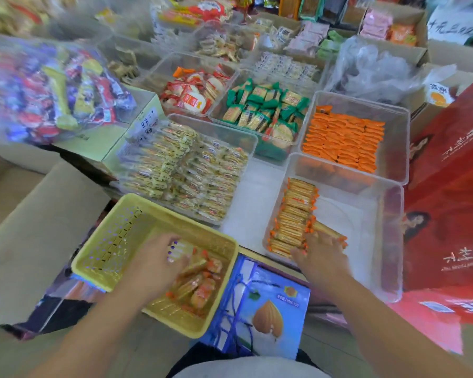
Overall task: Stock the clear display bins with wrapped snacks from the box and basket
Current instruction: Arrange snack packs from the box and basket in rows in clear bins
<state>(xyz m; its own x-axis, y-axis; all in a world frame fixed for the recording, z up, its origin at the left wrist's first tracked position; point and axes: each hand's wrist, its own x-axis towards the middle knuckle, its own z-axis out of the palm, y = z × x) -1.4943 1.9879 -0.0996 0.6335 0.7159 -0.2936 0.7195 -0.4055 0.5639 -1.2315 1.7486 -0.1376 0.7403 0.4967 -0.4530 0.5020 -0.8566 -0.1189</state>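
Yellow plastic basket [115, 241], slotted walls, stood at the near left of the worktop [254, 197]. Its left half lay bare; orange-ended wrapped snacks [200, 285] were heaped against its right wall. Its right rim sat just beside a blue almond carton [271, 309].

Left hand [159, 257]: inside the basket, over the heap. Its grip was curled round a pale packet [182, 248], though blur hid the detail.

Near clear bin [388, 241]: to the right of the basket, with a white strip of worktop between it and the bin of pale yellow packets [186, 170]. A cracker row [295, 211] with orange ends ran along the near bin's left wall only. The floor to the right of that row was open as far as the right wall.

Right hand [320, 257]: reached over the near wall to the near end of the cracker row. Its grip was bent over and pinching one slanted cracker packet [329, 231], which jutted out toward the open floor.

Behind: a bin of orange packets [342, 140], touching the near clear bin's far rim and packed flat, with a bare margin at its right. To its left, a bin of green packets [262, 110], then a bin of red-and-white packets [194, 94].

Flanks: a red printed bag [448, 186] stood against the right walls of both right-hand bins. A beige cardboard box [25, 227] stood left of the basket.
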